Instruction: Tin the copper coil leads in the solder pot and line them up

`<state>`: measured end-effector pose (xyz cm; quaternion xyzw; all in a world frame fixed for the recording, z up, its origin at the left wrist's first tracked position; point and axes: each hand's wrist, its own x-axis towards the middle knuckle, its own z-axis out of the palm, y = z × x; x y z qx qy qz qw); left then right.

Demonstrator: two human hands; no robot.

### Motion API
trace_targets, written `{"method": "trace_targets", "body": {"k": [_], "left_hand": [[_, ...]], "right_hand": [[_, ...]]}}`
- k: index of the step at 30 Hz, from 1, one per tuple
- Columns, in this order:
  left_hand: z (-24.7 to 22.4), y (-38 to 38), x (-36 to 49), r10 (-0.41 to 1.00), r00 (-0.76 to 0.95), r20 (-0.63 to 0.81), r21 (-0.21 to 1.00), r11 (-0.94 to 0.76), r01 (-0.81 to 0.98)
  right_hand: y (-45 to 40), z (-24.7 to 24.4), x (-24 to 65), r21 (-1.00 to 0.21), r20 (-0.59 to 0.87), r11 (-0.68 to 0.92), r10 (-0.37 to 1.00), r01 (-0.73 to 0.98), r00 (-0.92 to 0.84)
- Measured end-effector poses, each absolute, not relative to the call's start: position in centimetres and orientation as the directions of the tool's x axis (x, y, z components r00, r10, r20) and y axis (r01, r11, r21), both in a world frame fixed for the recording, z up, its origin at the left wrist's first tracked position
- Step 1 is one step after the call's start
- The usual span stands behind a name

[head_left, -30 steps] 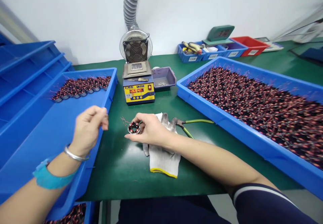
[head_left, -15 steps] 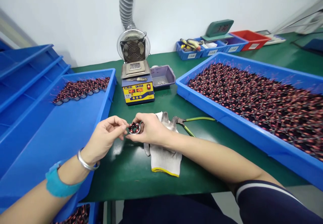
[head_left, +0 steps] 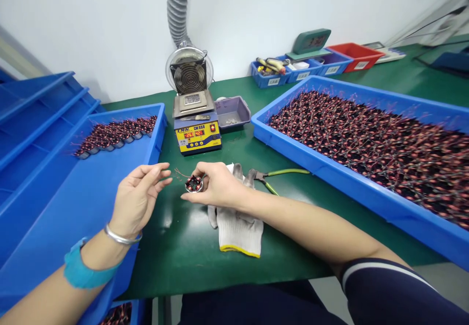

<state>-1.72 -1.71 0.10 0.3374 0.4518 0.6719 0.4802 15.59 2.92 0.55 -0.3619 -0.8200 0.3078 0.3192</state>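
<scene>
My right hand grips a small round motor stator by its metal rim, thumb below and fingers above. Dark inside with copper-red windings, the stator faces up and to the left, and thin reddish lead wires stick out from its left side. My left hand is just left of those wires, apart from them, its fingers loosely curled and holding nothing that I can see. Under my right wrist lies a white work glove with a yellow hem. Green-handled cutting pliers rest beside it.
A yellow-and-blue solder pot with a fan hood stands behind my hands, a grey-purple bin at its right. Similar stators fill a large blue tray on the right; several stand in the left blue tray. Small bins line the wall.
My left hand has drawn away leftward from the stator, and its lead wires now show spread out. My right hand keeps its hold. The view has shifted slightly.
</scene>
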Motion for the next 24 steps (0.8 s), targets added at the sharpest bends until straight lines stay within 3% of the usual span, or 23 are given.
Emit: {"method": "trace_targets", "body": {"k": [5, 9, 13, 18, 21, 24], "left_hand": [[-0.3, -1.9, -1.7, 0.996, -0.086, 0.028, 0.988, -0.04, -0.147], [-0.7, -2.2, -1.5, 0.982, -0.064, 0.175, 0.983, -0.17, 0.072], [-0.9, -1.9, -1.8, 0.96, -0.13, 0.249, 0.969, -0.246, 0.034], [-0.8, -1.5, -2.7, 0.944, -0.259, 0.205, 0.973, -0.226, -0.053], [-0.7, -1.7, -3.1, 0.978, -0.125, 0.168, 0.985, -0.17, -0.006], [-0.6, -1.9, -2.9, 0.967, 0.009, 0.255, 0.949, -0.252, 0.189]], "right_hand": [[2.6, 0.5, 15.4, -0.737, 0.323, 0.567, 0.773, 0.367, -0.547], [2.2, 0.3, 15.3, -0.671, 0.365, 0.656, 0.698, 0.346, -0.617], [1.9, 0.2, 15.2, -0.629, 0.359, 0.698, 0.651, 0.342, -0.669], [1.8, 0.3, 15.2, -0.623, 0.361, 0.7, 0.652, 0.348, -0.666], [2.0, 0.5, 15.4, -0.641, 0.359, 0.677, 0.68, 0.36, -0.639], [2.2, 0.6, 15.5, -0.64, 0.363, 0.677, 0.682, 0.362, -0.635]]}}
